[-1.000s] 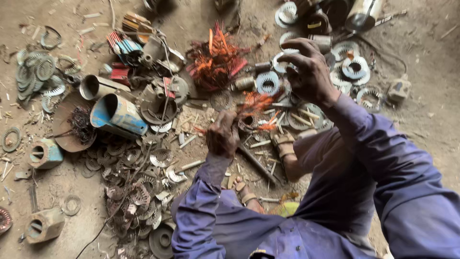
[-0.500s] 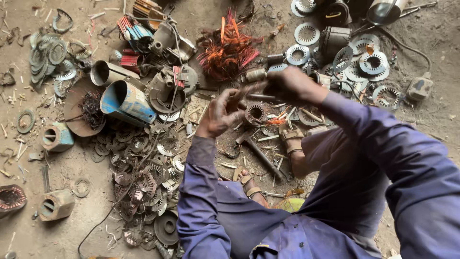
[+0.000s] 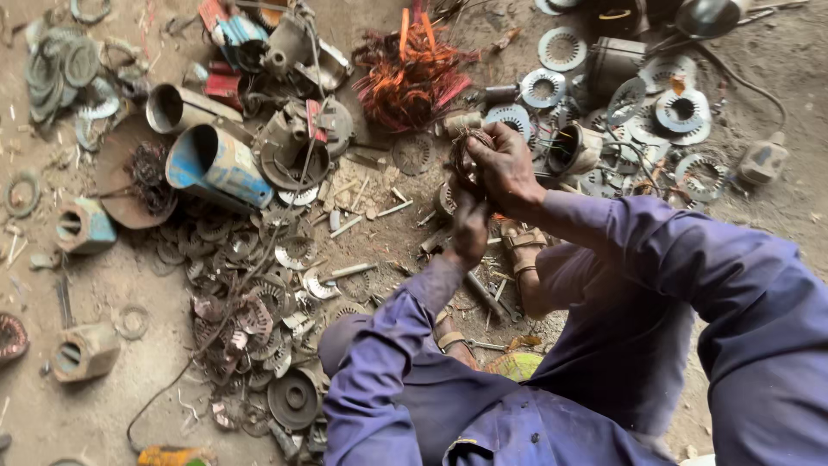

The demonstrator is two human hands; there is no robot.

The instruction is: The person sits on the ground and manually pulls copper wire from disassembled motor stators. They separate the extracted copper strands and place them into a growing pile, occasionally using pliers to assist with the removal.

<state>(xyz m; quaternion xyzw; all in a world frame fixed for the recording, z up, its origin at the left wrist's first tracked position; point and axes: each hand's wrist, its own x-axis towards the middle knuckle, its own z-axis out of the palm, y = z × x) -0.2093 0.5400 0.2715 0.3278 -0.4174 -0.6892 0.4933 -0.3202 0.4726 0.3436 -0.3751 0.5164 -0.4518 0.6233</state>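
Cylinder (image 3: pixel 216 164) left of wire bundle (image 3: pixel 410 73).

A small round tangle of dark, rusty copper wire (image 3: pixel 466 154), gripped at its right side, with loose strands sticking out above the grip.

Wire tangle (image 3: pixel 466 155): mostly covered by right hand (image 3: pixel 507 168); exact form unclear.
Left hand (image 3: pixel 470 229): fingertips hidden behind tangle.
Striped coil (image 3: pixel 10 336): cut by left edge.
Dark round pan (image 3: pixel 711 15): cut by top edge.
Orange object (image 3: pixel 172 455): cut by bottom edge.
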